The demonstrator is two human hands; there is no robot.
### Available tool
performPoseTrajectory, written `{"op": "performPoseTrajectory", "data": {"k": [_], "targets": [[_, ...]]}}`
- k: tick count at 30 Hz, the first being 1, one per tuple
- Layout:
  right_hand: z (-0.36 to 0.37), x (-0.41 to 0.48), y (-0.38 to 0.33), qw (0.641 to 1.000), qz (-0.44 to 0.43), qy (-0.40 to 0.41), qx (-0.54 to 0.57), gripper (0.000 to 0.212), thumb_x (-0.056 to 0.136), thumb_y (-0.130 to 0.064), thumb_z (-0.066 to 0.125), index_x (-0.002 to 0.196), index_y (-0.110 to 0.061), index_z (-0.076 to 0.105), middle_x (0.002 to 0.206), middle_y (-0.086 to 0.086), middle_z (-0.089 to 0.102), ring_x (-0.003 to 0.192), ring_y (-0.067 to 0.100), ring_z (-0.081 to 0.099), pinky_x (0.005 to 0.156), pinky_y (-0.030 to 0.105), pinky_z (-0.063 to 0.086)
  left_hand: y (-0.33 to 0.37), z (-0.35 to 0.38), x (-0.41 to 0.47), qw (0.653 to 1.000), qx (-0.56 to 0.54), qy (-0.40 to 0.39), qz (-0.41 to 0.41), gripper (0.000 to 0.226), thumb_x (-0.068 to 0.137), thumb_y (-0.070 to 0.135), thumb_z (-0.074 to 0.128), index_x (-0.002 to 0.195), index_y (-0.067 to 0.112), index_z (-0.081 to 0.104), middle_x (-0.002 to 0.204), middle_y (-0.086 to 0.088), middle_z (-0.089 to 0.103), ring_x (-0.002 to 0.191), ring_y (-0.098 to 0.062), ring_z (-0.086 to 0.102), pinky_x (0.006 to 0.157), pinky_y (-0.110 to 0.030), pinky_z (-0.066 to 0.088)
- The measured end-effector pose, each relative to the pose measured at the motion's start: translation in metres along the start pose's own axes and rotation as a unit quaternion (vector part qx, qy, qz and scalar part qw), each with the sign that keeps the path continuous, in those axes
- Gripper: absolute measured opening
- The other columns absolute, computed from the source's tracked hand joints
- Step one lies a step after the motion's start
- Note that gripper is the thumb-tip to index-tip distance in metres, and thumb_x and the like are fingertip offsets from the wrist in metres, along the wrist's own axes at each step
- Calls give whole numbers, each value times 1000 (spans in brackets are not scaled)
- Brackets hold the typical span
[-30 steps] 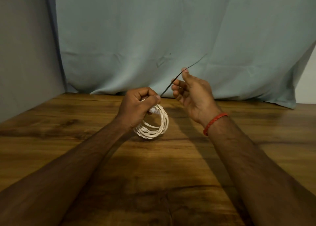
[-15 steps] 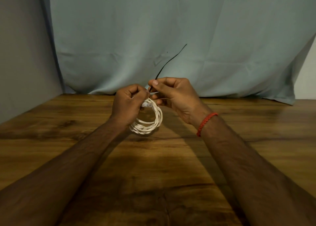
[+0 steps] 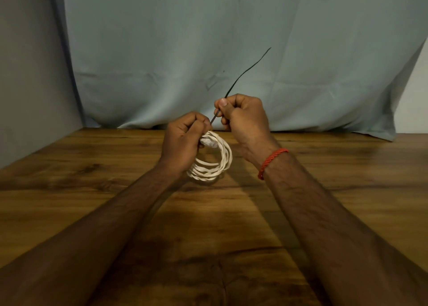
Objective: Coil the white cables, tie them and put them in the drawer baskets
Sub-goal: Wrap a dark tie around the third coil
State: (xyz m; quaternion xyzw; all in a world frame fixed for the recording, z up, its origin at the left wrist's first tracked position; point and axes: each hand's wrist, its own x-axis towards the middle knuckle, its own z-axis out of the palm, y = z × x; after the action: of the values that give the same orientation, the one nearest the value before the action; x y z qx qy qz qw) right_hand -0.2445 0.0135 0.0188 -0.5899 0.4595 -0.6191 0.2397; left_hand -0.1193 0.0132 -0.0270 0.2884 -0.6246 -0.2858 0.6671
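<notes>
My left hand grips the top of a coiled white cable, whose loops hang below the fist just above the wooden table. A white plug end shows beside the thumb. My right hand pinches a thin black tie between thumb and fingers. The tie runs from the coil's top, through that pinch, then up and to the right in front of the curtain. No drawer or basket is in view.
A pale blue-green curtain hangs behind the table's far edge. A grey wall stands at the left. A red thread band circles my right wrist.
My right hand came in close to the left, then lifted up and right along the black tie. The tie's free end now points higher and further right. The coil stays in my left hand.
</notes>
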Motion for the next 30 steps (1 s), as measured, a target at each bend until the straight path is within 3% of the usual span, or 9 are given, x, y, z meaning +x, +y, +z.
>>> {"op": "performPoseTrajectory", "data": {"k": [3,9,14,17,20,22,25,27,30], "targets": [[-4,2,-3,1000,-5,12,3,22,99,-17,60,81,-15,72,74,-1,70,61,10,58,68,37,55,4,6,0,1000,-8,5,7,20,81,16,50,65,21,62,57,9,56,51,-7,47,48,-20,37],[-6,1,-2,999,19,12,34,23,100,-16,60,80,-17,71,73,-1,69,59,9,56,61,29,50,7,10,-2,1000,-11,18,12,19,80,16,49,65,16,61,55,9,57,48,-3,48,47,-17,38],[-5,-2,4,994,79,-25,76,14,95,-10,66,87,-3,75,71,5,69,54,9,55,52,22,47,-5,-3,-3,999,31,23,18,20,80,16,49,61,17,58,54,9,55,53,-7,47,52,-23,37],[0,-5,9,992,105,-42,49,14,88,-12,71,86,1,76,69,7,71,49,9,52,46,19,42,-5,-13,-3,999,18,40,12,20,79,14,50,61,14,58,52,10,55,50,-4,46,49,-20,36],[1,-8,9,990,126,-60,11,14,87,-13,71,78,-3,75,69,7,72,44,7,50,39,14,36,1,-13,-3,998,-28,61,10,14,79,10,52,80,10,66,55,5,57,50,-9,48,48,-20,39],[0,-7,10,986,150,-73,9,15,86,-14,69,73,-8,73,65,4,69,43,7,50,39,16,33,3,-10,-6,998,-34,53,10,23,82,5,53,98,6,69,55,1,57,47,-12,48,47,-21,40],[1,-6,13,982,163,-93,-24,16,84,-21,71,72,-13,75,60,-1,69,52,12,52,47,21,31,3,-9,-5,998,-2,48,32,24,85,-1,52,79,9,73,64,3,70,57,-10,64,56,-22,50],[2,-7,14,979,157,-114,-59,21,89,-27,71,77,-11,75,60,-1,67,47,10,53,45,18,33,3,-13,-1,996,18,66,51,26,81,5,52,67,15,71,64,6,71,62,-10,66,62,-22,51],[-1,-5,12,975,146,-146,-83,39,96,-43,63,90,-6,77,62,1,70,47,10,55,42,14,33,0,-21,8,990,44,118,57,25,82,9,51,66,17,70,62,7,68,61,-6,63,62,-19,48]]}}
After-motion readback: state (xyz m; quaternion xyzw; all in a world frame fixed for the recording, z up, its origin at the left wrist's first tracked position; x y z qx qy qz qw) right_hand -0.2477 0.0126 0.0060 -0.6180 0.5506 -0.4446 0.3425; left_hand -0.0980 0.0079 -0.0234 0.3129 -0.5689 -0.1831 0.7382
